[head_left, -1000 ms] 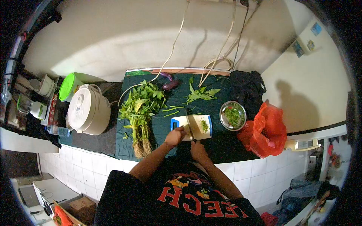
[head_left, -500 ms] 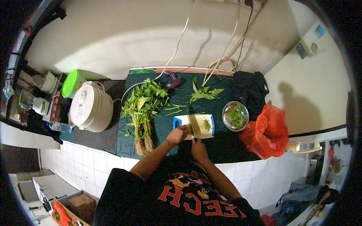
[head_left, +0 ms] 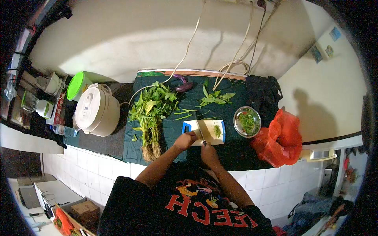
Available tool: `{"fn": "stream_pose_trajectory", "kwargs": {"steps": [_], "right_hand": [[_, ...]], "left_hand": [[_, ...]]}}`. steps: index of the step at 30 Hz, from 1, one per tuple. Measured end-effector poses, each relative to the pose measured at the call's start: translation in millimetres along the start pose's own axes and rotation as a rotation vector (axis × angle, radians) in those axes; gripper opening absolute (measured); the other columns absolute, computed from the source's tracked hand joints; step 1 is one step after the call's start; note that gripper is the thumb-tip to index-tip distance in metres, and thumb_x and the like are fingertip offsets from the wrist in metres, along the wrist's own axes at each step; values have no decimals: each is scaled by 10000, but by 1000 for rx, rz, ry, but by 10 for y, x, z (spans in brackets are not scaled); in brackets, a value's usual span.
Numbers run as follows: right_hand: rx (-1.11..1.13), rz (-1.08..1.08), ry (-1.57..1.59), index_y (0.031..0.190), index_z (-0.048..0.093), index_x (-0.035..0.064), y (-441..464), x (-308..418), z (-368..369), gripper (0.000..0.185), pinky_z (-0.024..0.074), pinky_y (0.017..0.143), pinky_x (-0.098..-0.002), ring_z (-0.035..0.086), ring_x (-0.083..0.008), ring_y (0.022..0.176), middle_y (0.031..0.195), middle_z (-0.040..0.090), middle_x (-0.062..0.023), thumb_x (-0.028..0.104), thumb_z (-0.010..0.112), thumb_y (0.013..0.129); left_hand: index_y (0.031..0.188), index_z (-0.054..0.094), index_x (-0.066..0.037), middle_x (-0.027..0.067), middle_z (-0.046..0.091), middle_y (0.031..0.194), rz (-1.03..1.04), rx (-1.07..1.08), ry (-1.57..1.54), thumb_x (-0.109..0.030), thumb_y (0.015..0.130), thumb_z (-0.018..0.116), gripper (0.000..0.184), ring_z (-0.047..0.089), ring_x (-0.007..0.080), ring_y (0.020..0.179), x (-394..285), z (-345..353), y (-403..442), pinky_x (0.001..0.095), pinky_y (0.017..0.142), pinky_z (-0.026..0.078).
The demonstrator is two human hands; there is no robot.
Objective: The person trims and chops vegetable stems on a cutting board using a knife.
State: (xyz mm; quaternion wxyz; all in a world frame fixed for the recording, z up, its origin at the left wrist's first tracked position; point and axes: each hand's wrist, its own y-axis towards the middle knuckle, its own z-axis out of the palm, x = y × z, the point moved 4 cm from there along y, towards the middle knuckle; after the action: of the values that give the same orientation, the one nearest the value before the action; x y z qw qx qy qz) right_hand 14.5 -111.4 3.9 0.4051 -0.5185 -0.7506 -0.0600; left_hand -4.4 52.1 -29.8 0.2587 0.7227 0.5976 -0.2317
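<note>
A white cutting board (head_left: 219, 141) with blue ends lies in front of me. My right hand (head_left: 209, 153) is closed round the dark handle of a knife (head_left: 200, 129), whose blade slants across the board and past its far edge. Just left of the blade, my left hand (head_left: 185, 141) has its fingers curled together over the near edge of the board; what they hold is hidden. Chopped green pieces (head_left: 217, 131) rest in a small heap on the board's right half. A steel bowl (head_left: 236, 129) with cut greens inside stands to the right.
Left of the board lies a rooted bunch of leafy greens (head_left: 151, 108); cut stems (head_left: 183, 117), loose leaves (head_left: 216, 98) and an eggplant (head_left: 185, 87) lie beyond it. A red plastic bag (head_left: 277, 141) sits at right, a rice cooker (head_left: 96, 110) at left. A cable crosses the back.
The knife handle has tipped slightly up in my right hand, and the blade has shifted a little. My left hand stays beside it. The whole view has moved slightly.
</note>
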Motion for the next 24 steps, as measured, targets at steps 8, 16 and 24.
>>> {"fn": "stream_pose_trajectory", "kwargs": {"steps": [8, 16, 24], "right_hand": [[33, 178, -133, 1014, 527, -84, -40, -25, 27, 416, 505, 740, -557, 626, -493, 831, 849, 627, -332, 322, 441, 983], [62, -36, -139, 1062, 509, -70, 218, 4, 48, 413, 501, 744, -561, 620, -504, 834, 856, 626, -336, 329, 444, 979], [-60, 86, -44, 961, 533, -77, 1, -38, 137, 389, 495, 692, -576, 614, -511, 763, 816, 620, -335, 305, 458, 974]], "left_hand": [[826, 647, -46, 126, 589, 831, 10, 26, 25, -110, 807, 569, 102, 611, 332, 838, 88, 67, -15, 442, 709, 509], [899, 716, -75, 137, 639, 861, -77, 24, -41, -119, 802, 605, 154, 627, 331, 849, 67, -8, 15, 414, 741, 519], [871, 725, -71, 151, 656, 865, -260, -58, -92, -107, 750, 671, 138, 646, 342, 806, 60, 27, 15, 429, 738, 523]]}}
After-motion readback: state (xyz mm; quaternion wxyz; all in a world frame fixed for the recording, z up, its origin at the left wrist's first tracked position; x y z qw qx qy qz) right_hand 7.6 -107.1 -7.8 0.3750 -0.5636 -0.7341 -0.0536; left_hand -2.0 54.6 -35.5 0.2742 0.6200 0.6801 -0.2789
